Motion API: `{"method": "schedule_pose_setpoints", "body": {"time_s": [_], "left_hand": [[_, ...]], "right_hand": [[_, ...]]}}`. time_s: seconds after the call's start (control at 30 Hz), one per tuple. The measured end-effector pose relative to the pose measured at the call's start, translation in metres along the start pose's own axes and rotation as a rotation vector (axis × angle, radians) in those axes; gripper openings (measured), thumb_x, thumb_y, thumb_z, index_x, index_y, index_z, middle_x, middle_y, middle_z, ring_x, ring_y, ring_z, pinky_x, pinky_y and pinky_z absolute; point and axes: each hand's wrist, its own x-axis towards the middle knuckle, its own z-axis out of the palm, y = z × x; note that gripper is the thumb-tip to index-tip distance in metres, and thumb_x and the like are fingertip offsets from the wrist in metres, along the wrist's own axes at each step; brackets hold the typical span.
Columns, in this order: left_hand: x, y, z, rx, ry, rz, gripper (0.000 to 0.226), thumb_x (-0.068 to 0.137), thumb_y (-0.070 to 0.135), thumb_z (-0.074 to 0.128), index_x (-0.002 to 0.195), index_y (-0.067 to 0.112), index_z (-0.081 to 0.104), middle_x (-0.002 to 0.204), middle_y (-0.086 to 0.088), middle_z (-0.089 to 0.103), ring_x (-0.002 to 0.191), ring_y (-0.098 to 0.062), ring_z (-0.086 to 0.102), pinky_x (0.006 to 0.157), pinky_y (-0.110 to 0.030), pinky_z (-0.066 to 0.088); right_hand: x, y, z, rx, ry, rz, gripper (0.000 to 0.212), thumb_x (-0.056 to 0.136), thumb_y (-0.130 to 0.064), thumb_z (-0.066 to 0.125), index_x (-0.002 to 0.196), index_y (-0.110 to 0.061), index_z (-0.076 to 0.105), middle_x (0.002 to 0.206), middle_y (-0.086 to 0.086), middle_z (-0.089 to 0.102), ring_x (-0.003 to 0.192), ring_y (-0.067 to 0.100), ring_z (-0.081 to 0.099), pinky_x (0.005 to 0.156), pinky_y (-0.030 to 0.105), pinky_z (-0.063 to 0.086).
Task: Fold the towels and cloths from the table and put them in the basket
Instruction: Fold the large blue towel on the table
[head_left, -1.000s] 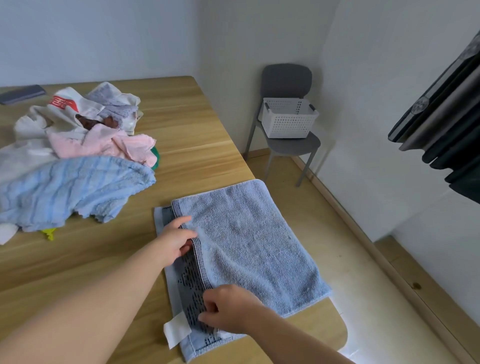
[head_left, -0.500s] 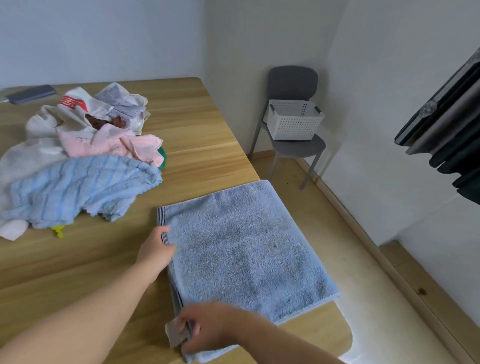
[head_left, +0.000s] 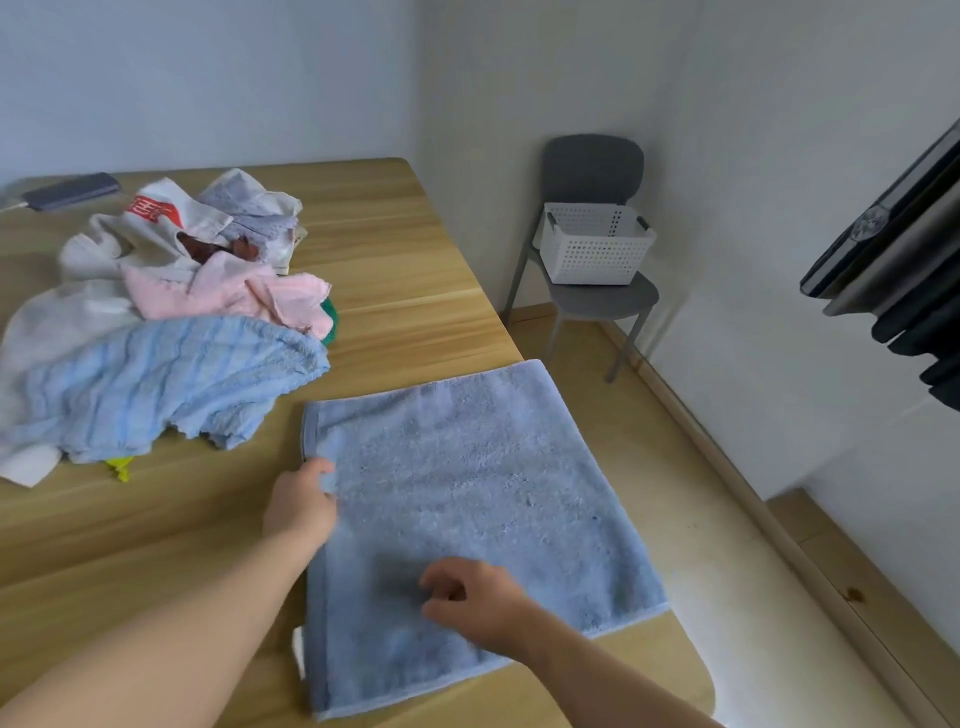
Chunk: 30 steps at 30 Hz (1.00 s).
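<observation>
A grey-blue towel (head_left: 483, 483) lies folded flat at the near right corner of the wooden table (head_left: 405, 291). My left hand (head_left: 301, 501) rests on the towel's left edge, fingers curled over the border. Over the towel's near part hovers my right hand (head_left: 472, 603), fingers loosely bent and holding nothing. A heap of unfolded cloths sits at the left: a striped light-blue towel (head_left: 156, 379), a pink cloth (head_left: 228, 291), and white cloths (head_left: 171, 223) with a red print. The white perforated basket (head_left: 592, 244) stands on a grey chair (head_left: 597, 296) beyond the table.
A dark phone (head_left: 72, 189) lies at the table's far left. Dark garments (head_left: 904, 260) hang at the right. Wooden floor runs between the table and the right wall, with a low wooden step (head_left: 857, 582) along it.
The towel's patterned end has been folded under, so only plain pile shows. My right hand let go of the near left corner and moved right onto the towel. My left hand stayed on the left edge.
</observation>
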Motion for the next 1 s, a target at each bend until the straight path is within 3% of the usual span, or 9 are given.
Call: {"method": "schedule_pose_setpoints", "body": {"time_s": [0.1,0.2,0.3,0.47,0.53,0.67,0.77,0.87,1.0], "left_hand": [[0.0,-0.011,-0.015,0.211,0.082,-0.021,0.043,0.09,0.009,0.052,0.131,0.02,0.048,0.137,-0.014,0.037,0.116,-0.035,0.043,0.094,-0.039,0.041],[-0.013,-0.002,-0.011,0.447,0.105,0.204,0.043,0.09,0.02,0.055,0.13,0.034,0.047,0.142,0.001,0.034,0.123,-0.026,0.035,0.1,-0.035,0.035],[-0.028,0.016,0.008,0.445,-0.056,0.419,0.042,0.09,0.032,0.053,0.132,0.034,0.045,0.139,0.007,0.038,0.124,-0.021,0.037,0.1,-0.032,0.035],[-0.042,0.028,0.026,0.625,-0.32,0.309,0.069,0.09,0.055,0.042,0.148,0.037,0.008,0.158,0.001,-0.003,0.144,-0.029,0.005,0.113,-0.043,0.019],[-0.045,0.032,0.026,0.652,-0.331,0.282,0.069,0.092,0.052,0.042,0.148,0.035,0.007,0.158,-0.001,-0.005,0.144,-0.03,0.003,0.114,-0.044,0.018],[-0.049,0.055,0.03,0.591,-0.254,0.364,0.057,0.089,0.037,0.054,0.14,0.031,0.03,0.145,0.001,0.027,0.133,-0.025,0.026,0.106,-0.038,0.031],[-0.05,0.082,0.038,0.476,-0.288,0.477,0.046,0.093,0.023,0.046,0.137,0.031,0.035,0.135,-0.002,0.04,0.125,-0.024,0.039,0.097,-0.037,0.04],[-0.056,0.116,0.052,0.479,-0.336,0.662,0.056,0.092,0.004,0.036,0.138,0.035,0.034,0.129,0.0,0.042,0.115,-0.022,0.045,0.083,-0.034,0.042],[-0.07,0.169,0.078,0.59,-0.402,0.824,0.076,0.085,-0.005,0.033,0.141,0.046,0.026,0.127,0.001,0.038,0.112,-0.025,0.045,0.078,-0.033,0.038]], "right_hand": [[0.004,0.004,-0.009,-0.036,0.176,0.009,0.024,0.09,-0.02,0.052,0.111,-0.022,0.064,0.081,-0.013,0.055,0.078,0.01,0.052,0.069,0.018,0.041],[0.004,0.017,-0.027,-0.08,0.433,0.056,0.019,0.09,-0.017,0.046,0.095,-0.025,0.063,0.092,-0.005,0.061,0.079,0.012,0.054,0.068,0.024,0.046],[0.002,0.033,-0.046,-0.312,0.597,0.169,0.025,0.09,-0.019,0.047,0.109,-0.024,0.061,0.115,-0.001,0.058,0.109,0.019,0.049,0.089,0.028,0.04],[-0.014,0.056,-0.064,-0.283,0.676,0.509,0.04,0.088,-0.026,0.047,0.128,-0.021,0.041,0.134,0.005,0.04,0.125,0.027,0.037,0.101,0.038,0.035],[-0.017,0.065,-0.065,-0.197,0.632,0.572,0.039,0.09,-0.027,0.047,0.127,-0.017,0.037,0.131,0.008,0.041,0.122,0.03,0.041,0.098,0.039,0.039],[-0.018,0.073,-0.068,0.002,0.557,0.529,0.02,0.088,-0.021,0.047,0.105,-0.014,0.041,0.107,0.01,0.058,0.096,0.029,0.057,0.08,0.033,0.046],[-0.021,0.076,-0.072,0.0,0.566,0.474,0.013,0.089,-0.018,0.047,0.1,-0.012,0.051,0.094,0.006,0.058,0.093,0.029,0.058,0.072,0.028,0.042],[-0.027,0.079,-0.076,-0.033,0.614,0.408,0.009,0.091,-0.013,0.044,0.097,-0.015,0.05,0.102,0.011,0.062,0.098,0.032,0.058,0.068,0.027,0.038],[-0.037,0.09,-0.086,-0.107,0.666,0.34,0.025,0.092,-0.01,0.042,0.111,-0.018,0.056,0.1,0.004,0.049,0.092,0.028,0.054,0.068,0.027,0.035]]}}
